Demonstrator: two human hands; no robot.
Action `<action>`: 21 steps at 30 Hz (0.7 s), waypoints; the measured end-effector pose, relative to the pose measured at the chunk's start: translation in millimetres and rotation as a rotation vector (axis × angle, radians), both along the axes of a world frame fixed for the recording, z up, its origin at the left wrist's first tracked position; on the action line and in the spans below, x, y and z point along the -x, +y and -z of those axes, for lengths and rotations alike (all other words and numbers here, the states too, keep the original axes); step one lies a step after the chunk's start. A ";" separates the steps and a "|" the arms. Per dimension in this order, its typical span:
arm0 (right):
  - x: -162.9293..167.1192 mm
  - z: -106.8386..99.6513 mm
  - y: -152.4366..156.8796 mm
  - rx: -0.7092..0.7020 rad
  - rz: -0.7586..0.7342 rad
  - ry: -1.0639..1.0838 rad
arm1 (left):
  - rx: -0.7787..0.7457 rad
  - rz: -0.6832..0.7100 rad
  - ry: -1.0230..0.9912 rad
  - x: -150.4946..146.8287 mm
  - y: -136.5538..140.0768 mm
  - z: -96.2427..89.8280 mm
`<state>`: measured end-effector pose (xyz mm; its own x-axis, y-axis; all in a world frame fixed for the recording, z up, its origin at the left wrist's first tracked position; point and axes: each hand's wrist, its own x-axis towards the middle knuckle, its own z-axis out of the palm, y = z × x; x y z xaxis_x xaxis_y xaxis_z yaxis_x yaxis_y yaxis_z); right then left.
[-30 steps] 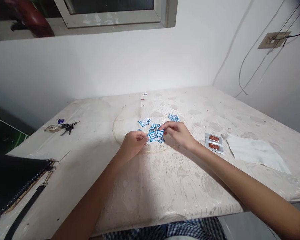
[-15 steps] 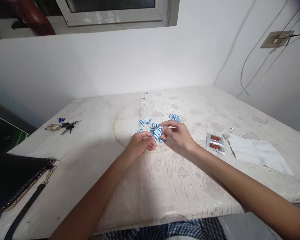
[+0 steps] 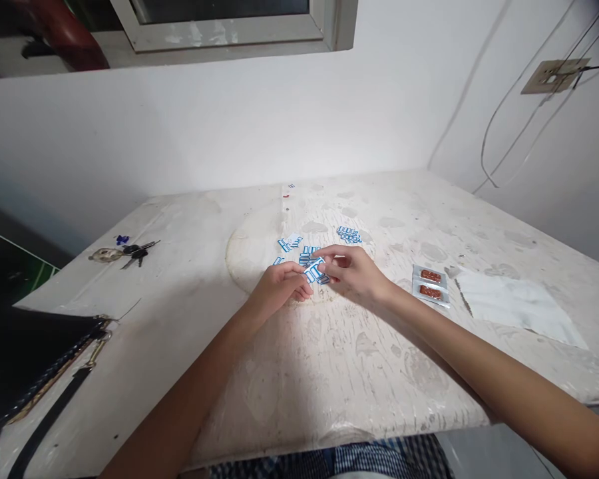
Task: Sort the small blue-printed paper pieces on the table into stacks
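Observation:
Between my hands is a small white card with blue-outlined rectangles, which looks like a sticker sheet. My left hand pinches its left end between thumb and fingers. At its upper right end, my right hand grips it with thumb and forefinger. Below and behind it on the table lie several more blue-outlined pieces, partly hidden by my hands. Another blue-and-white cluster lies beyond my left hand, and a further cluster lies behind my right hand.
A silver blister pack with two brown pieces and a white cloth lie on the right. Keys and a small blue object are on the left. A black bag rests at the table's left edge.
My right hand has shifted slightly down along the card, and the card is tilted flatter. My left hand keeps its pinch in nearly the same place.

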<state>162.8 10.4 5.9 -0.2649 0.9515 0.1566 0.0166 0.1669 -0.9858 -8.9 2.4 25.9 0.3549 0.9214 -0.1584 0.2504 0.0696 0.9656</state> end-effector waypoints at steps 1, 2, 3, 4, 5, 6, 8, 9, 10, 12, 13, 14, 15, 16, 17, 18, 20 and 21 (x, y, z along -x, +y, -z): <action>-0.8 2.0 0.7 0.017 -0.030 -0.013 | -0.035 0.006 0.031 0.7 0.0 1.1; -2.0 3.4 1.4 0.025 -0.056 -0.037 | -0.073 0.017 0.066 1.6 -0.2 2.4; -3.4 4.0 1.9 0.019 -0.077 -0.082 | -0.111 0.027 0.105 2.4 -0.5 3.7; -5.2 3.6 2.2 0.000 -0.096 -0.147 | -0.149 0.036 0.148 3.3 -1.0 5.0; -7.1 2.2 2.1 -0.032 -0.121 -0.232 | -0.182 0.048 0.193 4.0 -1.5 6.1; -9.0 -0.1 1.7 -0.068 -0.154 -0.327 | -0.213 0.062 0.236 4.7 -2.1 7.1; -12.3 -6.1 -0.2 -0.137 -0.218 -0.507 | -0.270 0.096 0.318 5.6 -3.0 8.9; -13.5 -9.0 -1.3 -0.167 -0.240 -0.573 | -0.294 0.114 0.354 5.8 -3.3 9.7; -14.2 -11.3 -2.3 -0.195 -0.253 -0.621 | -0.314 0.131 0.386 6.0 -3.5 10.4; -14.7 -13.4 -3.8 -0.250 -0.257 -0.681 | -0.353 0.157 0.437 6.0 -3.5 12.1; -14.6 -13.1 -4.2 -0.278 -0.261 -0.700 | -0.371 0.167 0.459 5.9 -3.3 13.0; -14.4 -12.0 -4.3 -0.302 -0.267 -0.715 | -0.388 0.173 0.478 5.8 -3.2 14.0; -14.0 -10.3 -4.3 -0.321 -0.271 -0.728 | -0.403 0.177 0.497 5.6 -3.0 15.0; -13.7 -8.5 -4.3 -0.335 -0.274 -0.738 | -0.416 0.182 0.518 5.4 -2.9 16.0; -13.5 -7.0 -4.2 -0.343 -0.274 -0.748 | -0.429 0.185 0.545 5.0 -3.0 16.9; -13.5 -6.0 -4.2 -0.348 -0.274 -0.755 | -0.445 0.186 0.576 4.5 -3.2 17.7; -14.6 -6.7 -4.1 -0.339 -0.288 -0.757 | -0.492 0.184 0.649 2.8 -4.4 18.6; -15.9 -8.5 -3.7 -0.320 -0.301 -0.746 | -0.522 0.177 0.687 1.7 -5.3 18.6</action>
<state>178.7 6.7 14.3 -0.6385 0.7644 0.0902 0.5509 0.5357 -0.6400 -10.6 -2.9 7.3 0.4803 0.8763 0.0368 0.7529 -0.4335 0.4952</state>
